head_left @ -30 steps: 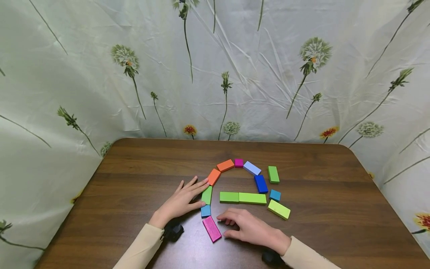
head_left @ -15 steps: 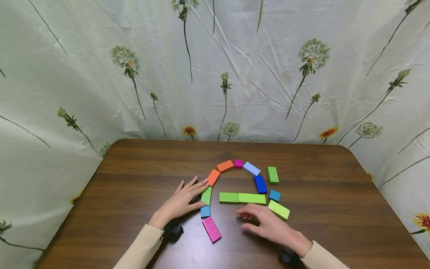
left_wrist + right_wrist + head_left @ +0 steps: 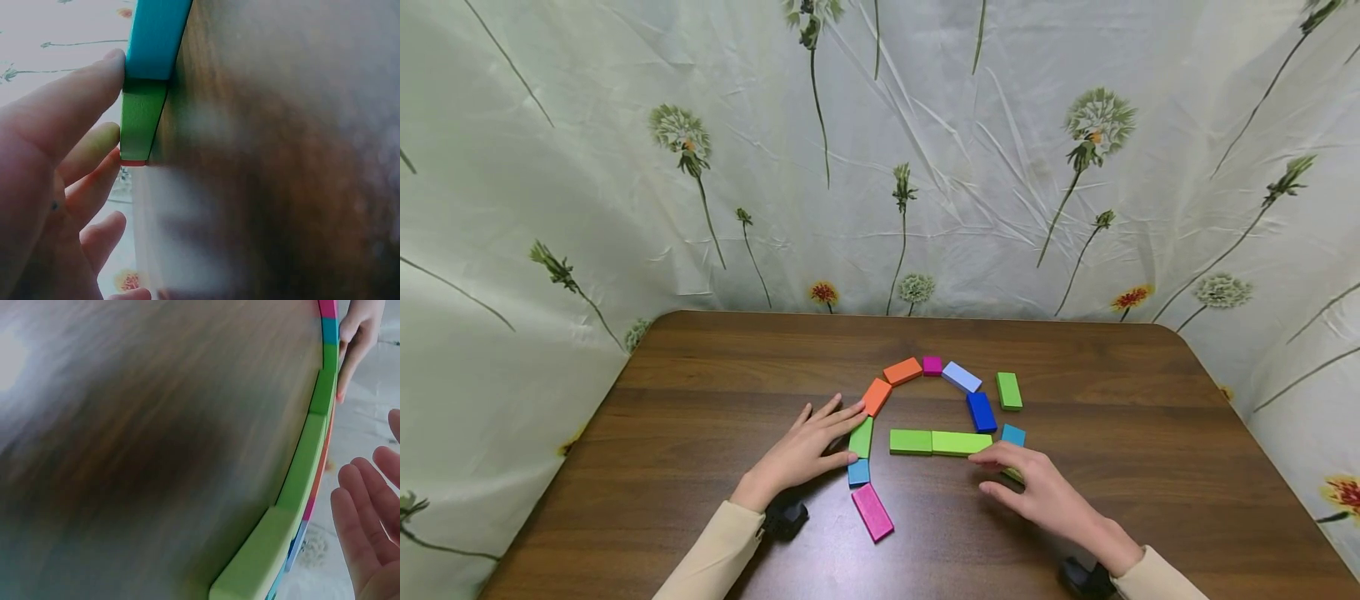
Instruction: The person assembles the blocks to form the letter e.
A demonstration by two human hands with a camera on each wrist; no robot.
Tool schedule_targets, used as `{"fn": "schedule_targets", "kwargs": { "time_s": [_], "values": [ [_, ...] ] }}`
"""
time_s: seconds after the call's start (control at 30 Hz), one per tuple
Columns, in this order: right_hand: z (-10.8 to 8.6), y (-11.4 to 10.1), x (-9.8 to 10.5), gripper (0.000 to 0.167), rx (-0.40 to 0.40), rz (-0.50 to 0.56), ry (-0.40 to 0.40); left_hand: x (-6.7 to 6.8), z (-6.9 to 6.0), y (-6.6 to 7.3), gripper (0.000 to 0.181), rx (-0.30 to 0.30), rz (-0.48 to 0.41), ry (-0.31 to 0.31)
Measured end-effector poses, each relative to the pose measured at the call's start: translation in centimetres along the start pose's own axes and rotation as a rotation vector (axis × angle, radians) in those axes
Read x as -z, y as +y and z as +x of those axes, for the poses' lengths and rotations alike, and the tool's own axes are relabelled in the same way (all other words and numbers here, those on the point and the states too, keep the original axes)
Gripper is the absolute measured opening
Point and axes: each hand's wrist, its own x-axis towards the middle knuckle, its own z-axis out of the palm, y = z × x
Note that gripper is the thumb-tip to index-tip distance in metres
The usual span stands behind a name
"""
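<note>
Coloured wooden blocks lie in a curved row on the brown table. My left hand (image 3: pixel 805 450) rests at its left side, fingers spread. Its fingertips touch near the lower orange block (image 3: pixel 877 397) and green block (image 3: pixel 861 437); its thumb lies by the blue block (image 3: pixel 156 37). My right hand (image 3: pixel 1047 493) hovers over the yellow-green block (image 3: pixel 253 556), mostly hiding it in the head view. Its thumb and fingers are apart, holding nothing. Two green blocks, a shorter one (image 3: pixel 910 442) and a longer one (image 3: pixel 961 443), lie end to end left of it.
A pink block (image 3: pixel 872 513) ends the row at the lower left. Orange (image 3: pixel 902 371), magenta (image 3: pixel 932 366), light blue (image 3: pixel 962 377), dark blue (image 3: pixel 981 412) and teal (image 3: pixel 1013 435) blocks continue the curve. A separate green block (image 3: pixel 1009 391) lies outside it. A flowered curtain (image 3: pixel 850 167) hangs behind.
My right hand has moved right, from beside the pink block to over the yellow-green block. My left hand and the blocks have stayed put.
</note>
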Motion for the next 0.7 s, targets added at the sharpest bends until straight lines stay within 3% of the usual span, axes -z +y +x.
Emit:
{"fn": "schedule_targets", "kwargs": {
  "time_s": [0.43,0.7],
  "values": [
    [-1.6,1.3,0.9,0.039,0.056,-0.138,0.184,0.0,0.1,0.0,0.063,0.007,-0.003,-0.004],
    [-2.6,2.2,1.4,0.039,-0.014,-0.238,0.244,0.0,0.1,0.1,0.062,0.017,-0.007,-0.009]
  ]
}}
